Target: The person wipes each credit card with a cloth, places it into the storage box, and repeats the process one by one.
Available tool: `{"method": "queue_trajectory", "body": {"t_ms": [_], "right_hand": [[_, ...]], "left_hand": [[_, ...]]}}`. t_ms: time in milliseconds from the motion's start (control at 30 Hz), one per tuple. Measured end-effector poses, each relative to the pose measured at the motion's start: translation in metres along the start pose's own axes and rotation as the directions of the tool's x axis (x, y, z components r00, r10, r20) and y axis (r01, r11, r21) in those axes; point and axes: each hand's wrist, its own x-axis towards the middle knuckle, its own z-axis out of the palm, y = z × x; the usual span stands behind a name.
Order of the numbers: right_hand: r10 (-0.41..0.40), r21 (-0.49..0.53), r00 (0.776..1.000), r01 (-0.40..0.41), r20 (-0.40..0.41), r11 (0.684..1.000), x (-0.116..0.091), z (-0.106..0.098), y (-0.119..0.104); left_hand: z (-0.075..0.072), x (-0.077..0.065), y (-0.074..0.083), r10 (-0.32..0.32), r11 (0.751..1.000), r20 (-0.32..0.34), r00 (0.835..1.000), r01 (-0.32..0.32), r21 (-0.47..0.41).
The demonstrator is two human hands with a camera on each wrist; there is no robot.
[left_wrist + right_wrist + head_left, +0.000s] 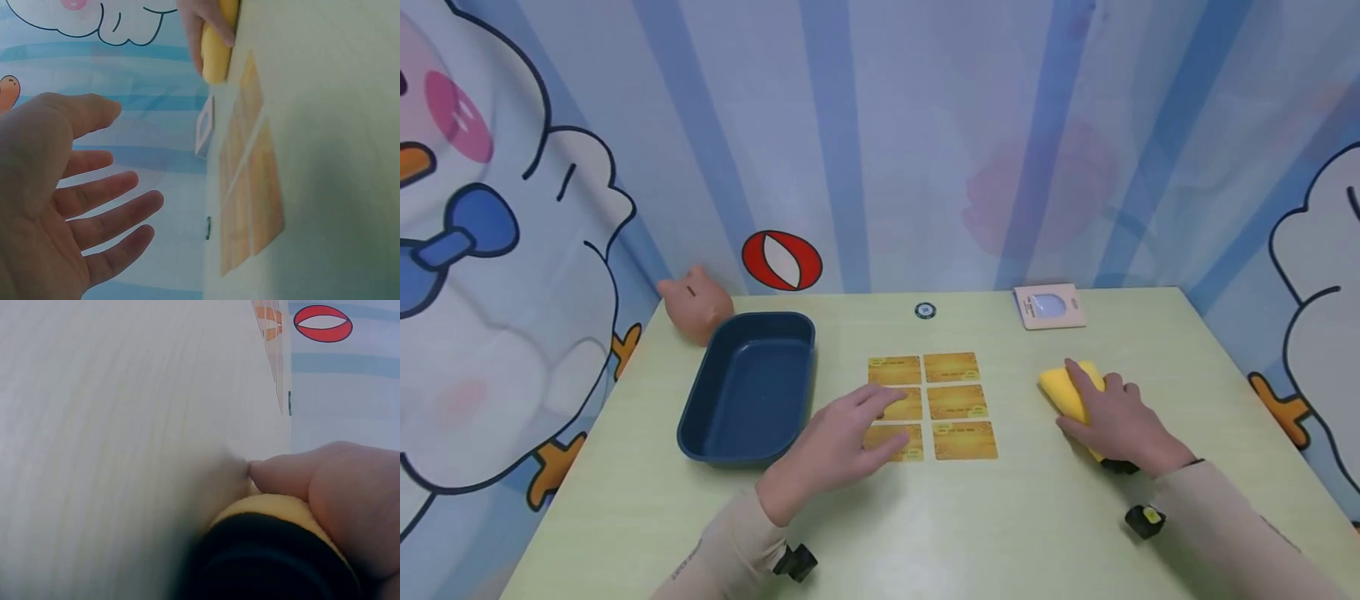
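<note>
A blue bin (747,400) stands left. The right grip (1123,425) grasps a yellow object (1063,395), black at its near end; the left grip (833,448), released, hovers by gold cards (958,402).

Smooth, plastic-looking tray (752,404) here, matt yellow object (1062,395), smooth cards (958,402), matt piggy bank (695,310), wood-grained tabletop (985,525), and cloth-like backdrop (917,167)!

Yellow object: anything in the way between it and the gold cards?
Nothing visible: only table separates the yellow object in the right hand from the right-column cards. In the head view, the left hand partly hides the left-column cards.
</note>
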Motion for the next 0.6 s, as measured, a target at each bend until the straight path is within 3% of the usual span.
{"method": "queue_trajectory", "body": {"t_ms": [233,600], "right_hand": [[-0.032,0.017,0.999,0.032,-0.028,0.999,0.002,0.005,0.000],[-0.043,0.060,0.999,0.045,-0.021,0.997,0.010,0.004,0.002]], "left_hand": [[0.017,-0.007,-0.002,-0.037,0.999,0.053,0.998,0.037,0.014],[0.036,-0.013,-0.013,-0.131,0.976,-0.064,0.989,0.140,0.165]]}}
